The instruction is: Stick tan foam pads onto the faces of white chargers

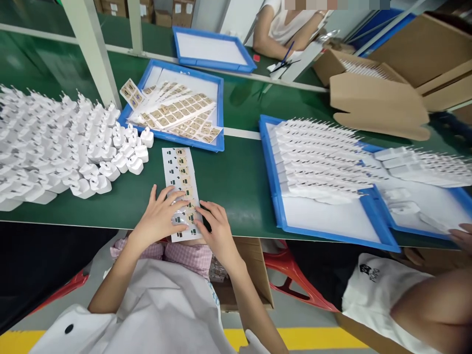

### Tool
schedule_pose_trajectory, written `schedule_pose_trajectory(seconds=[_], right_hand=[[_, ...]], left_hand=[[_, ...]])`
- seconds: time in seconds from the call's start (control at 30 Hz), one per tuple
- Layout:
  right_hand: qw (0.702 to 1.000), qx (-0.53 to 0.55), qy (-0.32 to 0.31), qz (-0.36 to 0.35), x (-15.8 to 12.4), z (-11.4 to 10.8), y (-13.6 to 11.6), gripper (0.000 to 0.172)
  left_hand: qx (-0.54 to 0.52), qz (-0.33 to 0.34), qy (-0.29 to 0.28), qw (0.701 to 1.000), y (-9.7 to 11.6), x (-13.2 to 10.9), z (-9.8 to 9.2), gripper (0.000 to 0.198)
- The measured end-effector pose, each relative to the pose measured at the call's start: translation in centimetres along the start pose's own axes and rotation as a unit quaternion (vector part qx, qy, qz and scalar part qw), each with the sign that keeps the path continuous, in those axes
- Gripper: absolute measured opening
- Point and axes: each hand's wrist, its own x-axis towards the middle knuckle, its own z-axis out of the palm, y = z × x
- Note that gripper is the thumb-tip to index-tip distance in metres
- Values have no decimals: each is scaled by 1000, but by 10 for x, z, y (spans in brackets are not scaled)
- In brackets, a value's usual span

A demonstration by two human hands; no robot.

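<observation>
A label sheet with rows of small printed stickers lies lengthwise before me, its near end reaching the table edge. My left hand spreads over its left side, fingers apart and fingertips on the lower half. Something clear and shiny shows between the left thumb and fingers; I cannot make out what it is. At the sheet's right edge, my right hand has thumb and index finger touching the paper, with a gap between them. Many white plug adapters stand in close rows to the left.
Behind the sheet, a blue-rimmed tray holds piled label sheets. At right, another blue tray carries rows of white adapters. A co-worker's hand reaches in there. A metal post stands behind the left adapters; an open carton sits farther back.
</observation>
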Motion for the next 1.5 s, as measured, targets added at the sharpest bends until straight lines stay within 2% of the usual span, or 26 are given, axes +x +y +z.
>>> schedule_pose_trajectory(seconds=[0.2,0.3,0.43,0.53,0.7,0.87,1.0,1.1,1.2,1.27,1.33,1.4,1.5], right_hand=[[1000,-4,2,-9,-16,-2,-6,29],[1000,-11,6,-20,-27,-2,-10,27],[998,-18,42,-34,-33,1,-15,18],[997,-24,57,-39,-28,-1,-18,10],[993,-73,40,-82,-18,-12,-26,12],[973,-170,36,-150,-14,-31,-35,13],[972,-158,34,-171,-9,-50,-36,14],[989,-48,58,-124,-6,-57,-35,11],[990,124,57,-27,-7,-54,-35,13],[971,230,49,49,-8,-46,-35,19],[941,312,36,127,-9,-37,-36,25],[910,371,16,183,-10,-31,-36,30],[882,416,-7,222,-12,-29,-36,36]], left_hand=[[19,16,-22,999,8,-17,5,54],[59,31,-9,998,14,-27,10,48],[104,46,16,993,16,-32,15,44],[110,49,12,993,15,-32,16,45],[78,33,-8,996,15,-28,12,48],[64,31,-28,997,11,-15,8,47],[70,30,-37,996,6,1,3,51],[117,47,-17,992,-1,6,-10,47],[242,20,65,968,-15,3,-33,46],[337,-12,94,937,-29,-2,-50,55],[401,-14,82,912,-44,-5,-63,56],[424,5,65,903,-56,-3,-71,53],[416,21,66,907,-63,6,-76,49]])
